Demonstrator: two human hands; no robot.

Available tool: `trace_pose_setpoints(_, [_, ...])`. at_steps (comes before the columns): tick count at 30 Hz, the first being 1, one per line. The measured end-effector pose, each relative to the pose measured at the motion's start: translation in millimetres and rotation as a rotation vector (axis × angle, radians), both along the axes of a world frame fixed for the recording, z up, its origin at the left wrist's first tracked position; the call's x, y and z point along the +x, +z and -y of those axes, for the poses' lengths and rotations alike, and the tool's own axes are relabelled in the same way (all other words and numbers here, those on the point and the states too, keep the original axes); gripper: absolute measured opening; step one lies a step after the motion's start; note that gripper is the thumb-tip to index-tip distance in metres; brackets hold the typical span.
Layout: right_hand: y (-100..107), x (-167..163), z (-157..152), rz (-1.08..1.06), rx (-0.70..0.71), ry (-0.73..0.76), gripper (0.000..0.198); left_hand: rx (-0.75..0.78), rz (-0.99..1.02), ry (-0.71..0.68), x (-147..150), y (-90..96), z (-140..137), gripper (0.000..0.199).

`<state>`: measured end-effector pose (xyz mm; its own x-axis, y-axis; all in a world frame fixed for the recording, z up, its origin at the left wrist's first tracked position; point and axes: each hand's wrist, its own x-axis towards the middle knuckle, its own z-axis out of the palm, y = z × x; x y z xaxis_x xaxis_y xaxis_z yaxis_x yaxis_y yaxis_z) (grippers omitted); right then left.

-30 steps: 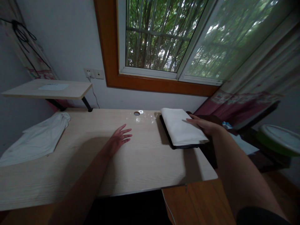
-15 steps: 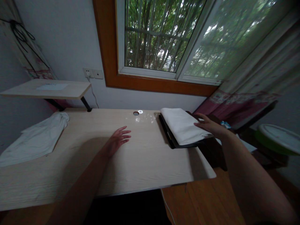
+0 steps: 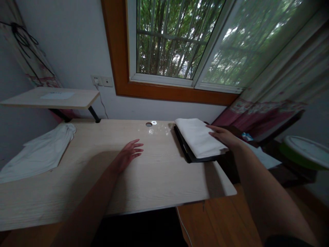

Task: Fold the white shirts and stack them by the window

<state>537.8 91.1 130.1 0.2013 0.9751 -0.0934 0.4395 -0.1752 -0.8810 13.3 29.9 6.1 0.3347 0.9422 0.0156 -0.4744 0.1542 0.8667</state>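
A folded white cloth (image 3: 196, 137) lies on top of black folded items (image 3: 189, 156) at the right end of the desk. My right hand (image 3: 223, 135) rests over the cloth's right side with its fingers stretched out; its thumb is hidden. Over the middle of the desk, my left hand (image 3: 127, 156) is held with fingers spread and nothing in it. At the far left lies another white garment (image 3: 43, 147), loosely laid out and away from both hands.
The pale wooden desk (image 3: 154, 178) has a round cable hole (image 3: 149, 125) near its back edge. A raised shelf (image 3: 31, 99) with a paper sheet stands back left. Right of the desk are dark furniture and a green-and-white tub (image 3: 305, 152). A window (image 3: 180, 41) is ahead.
My right hand has moved left, further onto the folded white cloth, whose right edge has drawn in slightly. My left hand has stayed almost still.
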Motion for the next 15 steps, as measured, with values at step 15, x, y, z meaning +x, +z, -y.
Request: trace_pose_setpoints(15, [-20.9,15.1,25.3,0.15,-0.014,0.056,0.07,0.007,0.006,-0.027,-2.3,-3.8,-2.2,0.058])
